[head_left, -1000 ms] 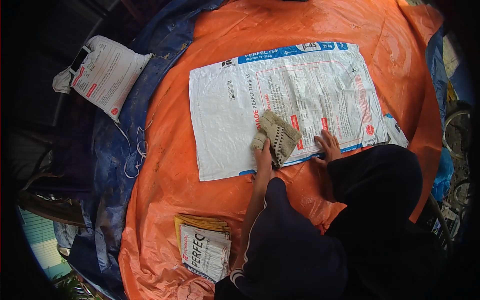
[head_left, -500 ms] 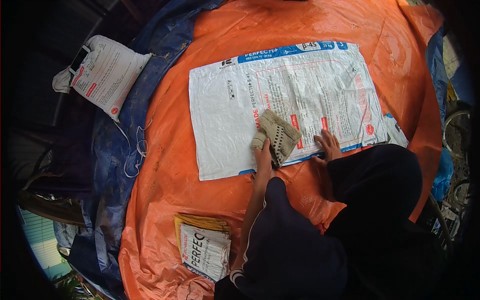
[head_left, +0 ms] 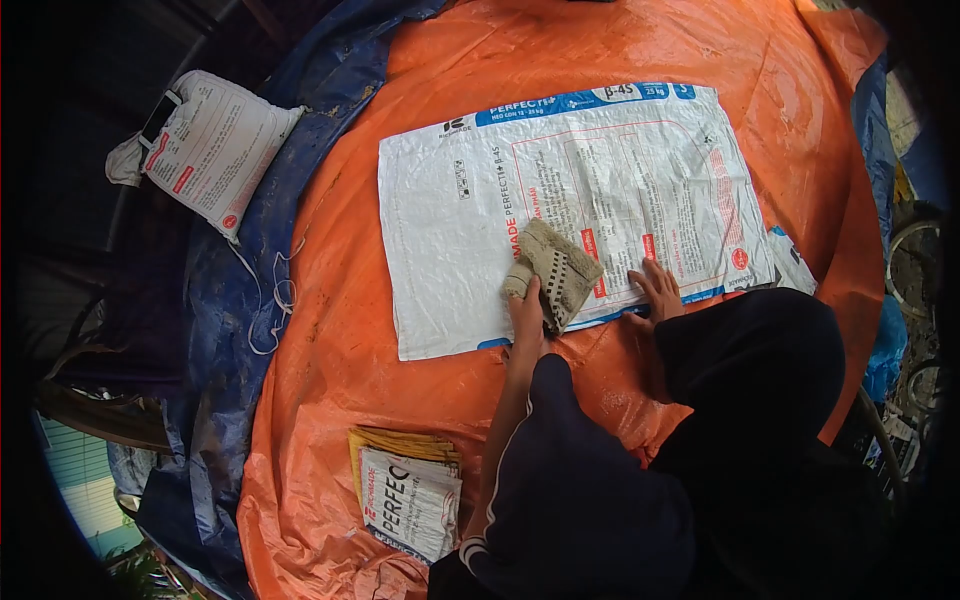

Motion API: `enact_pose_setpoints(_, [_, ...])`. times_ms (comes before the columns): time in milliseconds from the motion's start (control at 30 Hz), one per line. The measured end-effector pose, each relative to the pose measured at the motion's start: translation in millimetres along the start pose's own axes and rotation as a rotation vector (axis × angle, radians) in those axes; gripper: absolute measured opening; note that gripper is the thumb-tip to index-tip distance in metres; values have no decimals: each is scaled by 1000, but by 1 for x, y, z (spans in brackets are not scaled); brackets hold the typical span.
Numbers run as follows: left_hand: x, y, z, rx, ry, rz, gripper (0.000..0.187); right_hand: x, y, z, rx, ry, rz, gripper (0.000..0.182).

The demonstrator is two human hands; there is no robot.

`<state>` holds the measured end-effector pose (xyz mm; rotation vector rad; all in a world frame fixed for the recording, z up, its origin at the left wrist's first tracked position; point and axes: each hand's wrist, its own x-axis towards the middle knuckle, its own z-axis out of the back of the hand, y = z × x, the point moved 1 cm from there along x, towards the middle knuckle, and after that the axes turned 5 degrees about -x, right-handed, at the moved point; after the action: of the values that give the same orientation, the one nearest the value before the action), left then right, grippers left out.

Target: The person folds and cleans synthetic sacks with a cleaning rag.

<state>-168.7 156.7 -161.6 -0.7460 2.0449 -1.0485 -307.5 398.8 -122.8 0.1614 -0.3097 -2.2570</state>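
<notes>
A folded beige cloth [head_left: 565, 275] with a checkered stripe lies on a white printed sack [head_left: 450, 240], near its lower edge. My left hand [head_left: 526, 318] is closed on the cloth's left side. To the right of it, my right hand [head_left: 657, 294] rests on the same sack with its fingers spread and nothing held. The sack is flat, with blue bands and red and black print.
An orange tarp [head_left: 330, 300] lies under the sack, with a blue tarp [head_left: 215, 350] to its left. A filled white bag [head_left: 215, 150] with loose string sits at upper left. Folded sacks [head_left: 410, 495] are stacked at lower left. Another sack's corner [head_left: 792, 262] shows at right.
</notes>
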Motion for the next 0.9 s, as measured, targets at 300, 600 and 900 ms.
enact_pose_setpoints(300, [2, 4, 3, 2, -2, 19, 37, 0, 0, 1, 27, 9, 1, 85])
enact_pose_setpoints(600, [3, 4, 3, 23, 12, 7, 37, 0, 2, 3, 4, 16, -12, 86])
enact_pose_setpoints(900, [0, -1, 0, -5, 14, 16, 37, 0, 5, 9, 10, 10, 8, 83])
